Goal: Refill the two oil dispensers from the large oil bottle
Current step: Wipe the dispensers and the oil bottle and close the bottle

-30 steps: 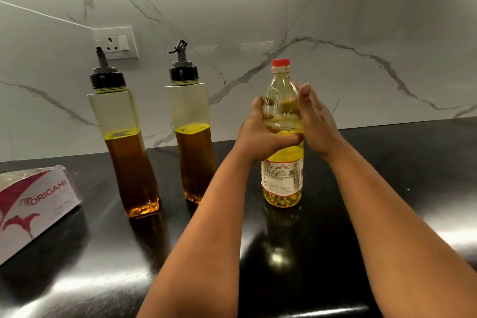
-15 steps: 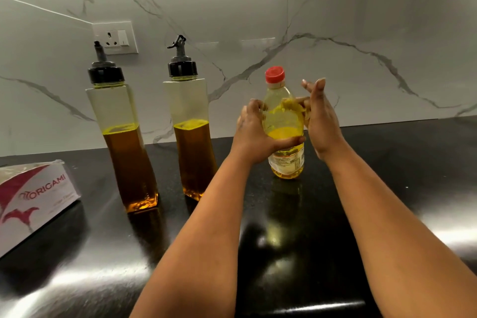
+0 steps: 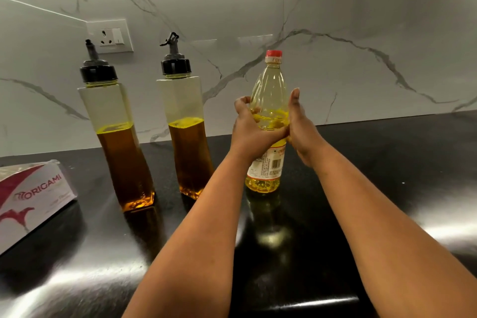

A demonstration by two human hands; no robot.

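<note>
Your left hand [image 3: 251, 134] wraps its curled fingers round the middle of the large oil bottle [image 3: 268, 100], and your right hand [image 3: 300, 128] presses against the bottle's other side with fingers nearly straight, thumb pointing up. The bottle stands upright on the black counter [image 3: 387, 162], its red cap [image 3: 273, 53] on. Its white label [image 3: 268, 165] shows a barcode and fine print too small to read; a band of letters below the cap is also illegible.

Just left of the bottle stands the near dispenser [image 3: 184, 116], about half full of amber oil, with a black pour spout. Farther left of the bottle is the far dispenser [image 3: 113, 124], filled to a similar level.

Well left of the bottle, at the frame's edge, lies a white and red box [image 3: 31, 196] printed "ORIGAMI" beside a red bird. Behind the bottle and to its left, a white wall socket [image 3: 109, 36] sits in the marble backsplash [image 3: 335, 20].
</note>
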